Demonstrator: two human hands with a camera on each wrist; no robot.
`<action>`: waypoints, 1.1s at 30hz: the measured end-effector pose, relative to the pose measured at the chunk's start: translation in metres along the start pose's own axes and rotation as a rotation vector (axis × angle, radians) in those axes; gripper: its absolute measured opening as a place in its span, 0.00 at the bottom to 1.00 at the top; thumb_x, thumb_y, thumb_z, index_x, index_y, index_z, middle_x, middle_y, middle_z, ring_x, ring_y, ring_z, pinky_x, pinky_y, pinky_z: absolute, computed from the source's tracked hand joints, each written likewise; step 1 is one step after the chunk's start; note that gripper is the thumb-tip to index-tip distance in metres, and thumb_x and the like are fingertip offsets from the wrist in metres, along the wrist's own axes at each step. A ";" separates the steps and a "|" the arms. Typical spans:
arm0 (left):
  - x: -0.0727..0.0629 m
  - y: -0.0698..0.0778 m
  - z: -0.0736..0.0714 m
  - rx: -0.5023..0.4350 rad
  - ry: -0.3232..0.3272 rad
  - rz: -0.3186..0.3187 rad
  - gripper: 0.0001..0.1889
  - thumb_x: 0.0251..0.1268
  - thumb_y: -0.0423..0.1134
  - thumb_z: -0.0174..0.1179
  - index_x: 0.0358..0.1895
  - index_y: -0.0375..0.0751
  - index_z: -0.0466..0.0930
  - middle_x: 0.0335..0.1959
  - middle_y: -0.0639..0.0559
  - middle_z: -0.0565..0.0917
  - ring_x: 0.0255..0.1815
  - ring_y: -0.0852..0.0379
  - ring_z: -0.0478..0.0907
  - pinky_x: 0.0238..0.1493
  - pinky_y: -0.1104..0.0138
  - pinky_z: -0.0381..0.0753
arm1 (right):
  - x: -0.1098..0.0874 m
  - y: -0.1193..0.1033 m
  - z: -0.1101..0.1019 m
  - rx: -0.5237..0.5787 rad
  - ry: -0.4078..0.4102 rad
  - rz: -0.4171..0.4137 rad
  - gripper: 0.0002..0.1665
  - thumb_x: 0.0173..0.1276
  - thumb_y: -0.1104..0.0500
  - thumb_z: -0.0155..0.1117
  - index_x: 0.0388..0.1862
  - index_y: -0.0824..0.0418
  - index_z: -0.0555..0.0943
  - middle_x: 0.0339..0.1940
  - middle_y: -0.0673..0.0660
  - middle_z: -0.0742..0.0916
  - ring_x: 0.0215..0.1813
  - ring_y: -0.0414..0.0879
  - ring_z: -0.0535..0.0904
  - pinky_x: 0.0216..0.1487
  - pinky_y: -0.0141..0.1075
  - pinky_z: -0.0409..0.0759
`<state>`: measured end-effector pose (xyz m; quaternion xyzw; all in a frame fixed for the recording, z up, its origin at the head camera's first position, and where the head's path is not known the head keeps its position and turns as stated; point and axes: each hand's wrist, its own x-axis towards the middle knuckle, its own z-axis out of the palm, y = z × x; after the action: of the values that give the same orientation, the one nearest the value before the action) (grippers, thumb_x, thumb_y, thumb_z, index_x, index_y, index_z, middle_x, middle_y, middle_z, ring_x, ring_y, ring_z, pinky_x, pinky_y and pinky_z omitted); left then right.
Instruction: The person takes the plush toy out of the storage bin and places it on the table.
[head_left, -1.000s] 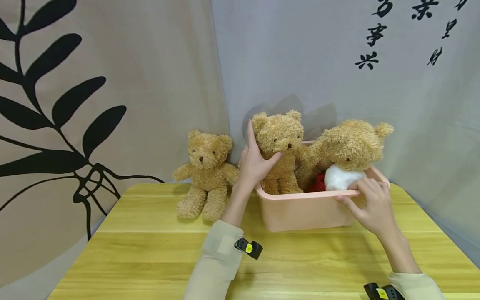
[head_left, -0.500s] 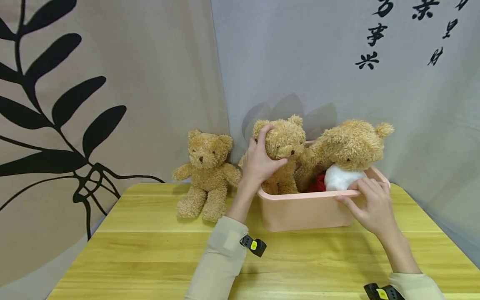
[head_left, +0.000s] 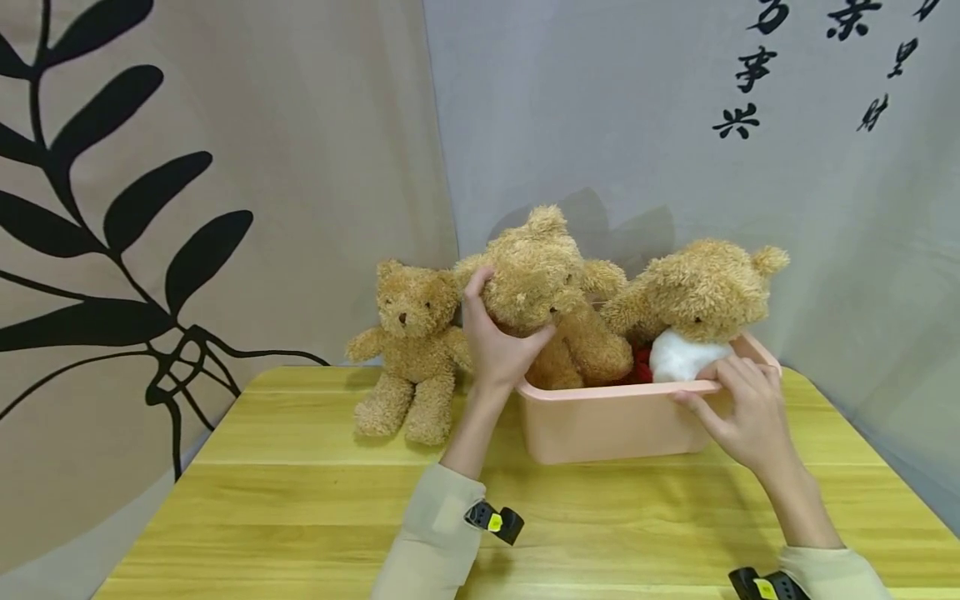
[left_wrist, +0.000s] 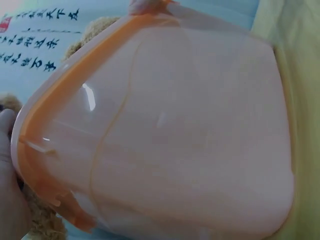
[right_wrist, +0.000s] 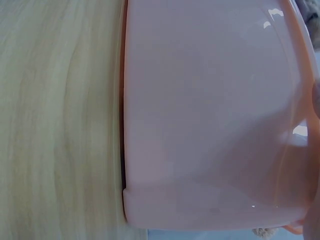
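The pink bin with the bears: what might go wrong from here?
The middle bear could slip, since the left hand seems to hold it only by the head. It might also knock the left bear, which sits close by. And the right bear, its head sticking up above the bin, might topple if the right hand tugs the front edge.

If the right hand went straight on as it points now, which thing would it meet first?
Probably the white fluffy thing inside the pink box, whose rim the right hand grips; depth is unclear, so they may already touch.
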<state>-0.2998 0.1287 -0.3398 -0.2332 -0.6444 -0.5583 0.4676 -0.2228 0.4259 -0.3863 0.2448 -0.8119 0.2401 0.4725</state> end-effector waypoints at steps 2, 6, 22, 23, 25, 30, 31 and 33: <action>-0.002 0.001 -0.003 -0.036 0.080 0.048 0.50 0.32 0.33 0.80 0.66 0.40 0.62 0.62 0.40 0.74 0.64 0.46 0.72 0.69 0.53 0.69 | 0.000 -0.001 0.000 0.001 0.001 -0.001 0.39 0.67 0.25 0.55 0.28 0.61 0.77 0.25 0.53 0.81 0.32 0.45 0.70 0.48 0.50 0.61; 0.000 0.007 -0.011 -0.081 0.206 0.115 0.48 0.37 0.37 0.79 0.66 0.35 0.62 0.60 0.37 0.74 0.60 0.43 0.74 0.66 0.51 0.72 | 0.001 -0.001 0.000 -0.001 0.006 -0.002 0.38 0.67 0.26 0.55 0.27 0.61 0.78 0.24 0.52 0.80 0.32 0.45 0.70 0.47 0.47 0.59; 0.016 0.020 -0.042 -0.283 0.269 0.154 0.48 0.51 0.45 0.79 0.67 0.27 0.58 0.63 0.40 0.69 0.62 0.39 0.69 0.65 0.45 0.72 | -0.001 0.000 -0.001 -0.019 0.018 -0.001 0.38 0.67 0.26 0.57 0.26 0.61 0.77 0.24 0.52 0.80 0.32 0.46 0.69 0.56 0.55 0.62; 0.017 0.021 -0.045 -0.280 0.271 0.161 0.48 0.51 0.45 0.79 0.67 0.27 0.57 0.63 0.40 0.69 0.62 0.39 0.69 0.65 0.45 0.72 | -0.001 0.000 -0.001 -0.017 0.018 -0.001 0.38 0.67 0.26 0.57 0.26 0.61 0.77 0.25 0.52 0.81 0.32 0.46 0.69 0.55 0.53 0.62; 0.020 0.021 -0.049 -0.276 0.280 0.180 0.47 0.51 0.45 0.78 0.66 0.26 0.57 0.62 0.39 0.69 0.61 0.38 0.69 0.65 0.44 0.72 | -0.001 -0.001 0.000 -0.013 0.016 -0.005 0.38 0.67 0.26 0.57 0.27 0.61 0.77 0.25 0.52 0.81 0.32 0.45 0.69 0.51 0.50 0.61; 0.027 0.022 -0.060 -0.276 0.312 0.213 0.48 0.50 0.48 0.76 0.65 0.26 0.56 0.60 0.38 0.70 0.58 0.38 0.70 0.61 0.44 0.74 | 0.000 -0.001 0.001 -0.006 0.014 -0.011 0.37 0.67 0.27 0.57 0.26 0.60 0.77 0.24 0.52 0.80 0.31 0.45 0.69 0.47 0.47 0.59; 0.028 0.023 -0.062 -0.272 0.322 0.221 0.48 0.50 0.49 0.76 0.65 0.26 0.56 0.59 0.38 0.70 0.58 0.38 0.70 0.60 0.44 0.74 | 0.001 -0.001 0.001 -0.007 0.014 -0.011 0.37 0.68 0.27 0.57 0.26 0.60 0.77 0.24 0.52 0.80 0.31 0.44 0.68 0.47 0.47 0.59; 0.032 0.024 -0.067 -0.281 0.337 0.231 0.49 0.50 0.51 0.76 0.65 0.26 0.56 0.59 0.38 0.70 0.57 0.37 0.69 0.60 0.44 0.74 | 0.001 -0.001 0.001 -0.011 0.014 -0.010 0.37 0.68 0.27 0.56 0.26 0.60 0.77 0.24 0.52 0.80 0.31 0.45 0.68 0.49 0.49 0.61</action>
<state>-0.2723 0.0654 -0.3042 -0.2717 -0.4423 -0.6164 0.5921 -0.2232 0.4243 -0.3859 0.2447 -0.8086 0.2348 0.4807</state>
